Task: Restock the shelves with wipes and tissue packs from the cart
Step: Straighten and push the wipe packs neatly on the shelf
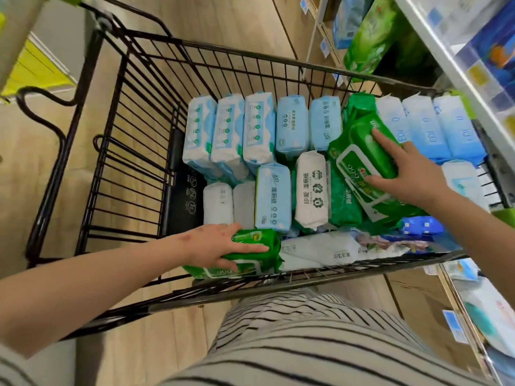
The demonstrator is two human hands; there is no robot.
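Left hand (220,243): you are clamping it on a green wipes pack (250,253) at the cart's (117,140) near edge.
Right hand (409,174): you are pressing spread fingers on another green wipes pack (359,162), likely steadying it for lifting toward the shelf (446,48).

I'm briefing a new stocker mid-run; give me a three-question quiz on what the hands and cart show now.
1. True or false: both hands rest on green plastic wipes packs.
2. Which hand is at the near left corner of the black wire cart: A left, B right?
3. What colour are the tall packs at the far right of the cart?

Key: 1 true: left on the near green pack, right hand on the larger green pack. 2 A. 3 light blue.
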